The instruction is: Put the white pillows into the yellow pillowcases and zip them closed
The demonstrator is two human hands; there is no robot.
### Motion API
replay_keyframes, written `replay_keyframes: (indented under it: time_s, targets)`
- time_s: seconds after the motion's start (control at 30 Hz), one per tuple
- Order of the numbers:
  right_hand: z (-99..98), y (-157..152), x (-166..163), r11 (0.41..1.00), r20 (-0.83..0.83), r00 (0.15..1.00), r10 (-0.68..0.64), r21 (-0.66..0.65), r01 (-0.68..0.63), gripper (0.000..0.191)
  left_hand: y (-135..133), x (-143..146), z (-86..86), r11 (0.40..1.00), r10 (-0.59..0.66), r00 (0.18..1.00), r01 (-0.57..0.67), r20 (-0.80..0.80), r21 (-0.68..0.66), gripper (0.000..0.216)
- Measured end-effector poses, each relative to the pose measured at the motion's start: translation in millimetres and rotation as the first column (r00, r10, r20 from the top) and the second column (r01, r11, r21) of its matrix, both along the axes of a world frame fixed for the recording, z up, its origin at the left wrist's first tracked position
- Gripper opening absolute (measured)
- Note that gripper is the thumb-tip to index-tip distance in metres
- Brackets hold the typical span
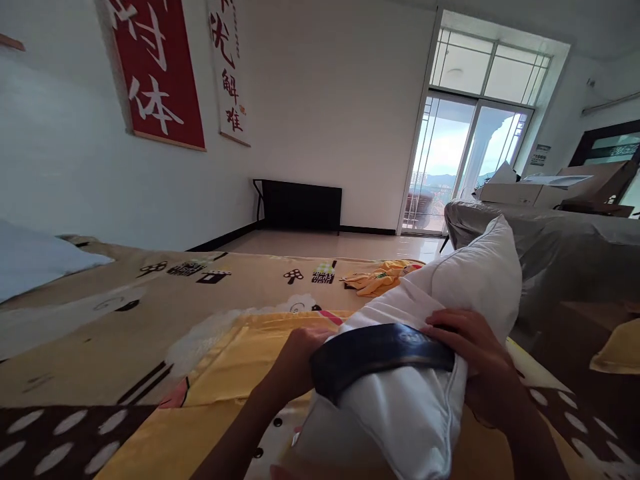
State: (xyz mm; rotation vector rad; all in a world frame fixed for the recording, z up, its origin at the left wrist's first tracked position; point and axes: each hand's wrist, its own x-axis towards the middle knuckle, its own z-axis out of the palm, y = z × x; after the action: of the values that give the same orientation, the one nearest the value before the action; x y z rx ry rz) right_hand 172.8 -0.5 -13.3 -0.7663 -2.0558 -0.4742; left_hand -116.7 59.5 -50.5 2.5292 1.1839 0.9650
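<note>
A white pillow (400, 393) stands tilted over the bed, with a wide, glossy dark blue band (385, 350) across its middle. My left hand (303, 357) grips the pillow's left side by the band's end; most of its fingers are hidden. From the right, my right hand (470, 343) is closed around the pillow's edge, its fingers over the white cloth and touching the band's right end. Beneath the pillow lies a yellow printed cloth (250, 353) on the patterned bed sheet (140, 320).
A crumpled orange-yellow cloth (377, 279) lies beyond the pillow. Another white pillow (45, 257) is at the far left. To the right stands plastic-covered furniture (550, 230) bearing open cardboard boxes (520, 193). A black panel (303, 205) leans by the wall, left of a glass door (450, 160).
</note>
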Motion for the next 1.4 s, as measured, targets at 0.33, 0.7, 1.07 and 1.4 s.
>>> replay_keyframes:
  time_s: [0.33,0.7,1.07,1.4]
  targets:
    - [-31.1,26,-41,0.998,0.101,0.993,0.057,0.026,-0.060,0.037,40,-35,-34.0,0.977,0.098,0.992,-0.081,0.079,-0.199,0.024]
    - [-71.7,35,-84,0.911,0.525,0.831,0.182,-0.409,0.058,0.022,76,-74,-92.8,0.945,0.109,0.986,-0.064,0.125,-0.320,0.024]
    - [-101.0,35,-94,0.920,0.617,0.787,0.004,-0.310,0.238,0.040,74,-82,-95.6,0.907,0.280,0.959,-0.279,-0.042,-0.316,0.032]
    - [-109.8,54,-100,0.955,0.455,0.854,-0.252,-0.027,0.296,0.011,57,-72,-63.8,0.905,0.408,0.913,-0.406,-0.009,-0.128,0.028]
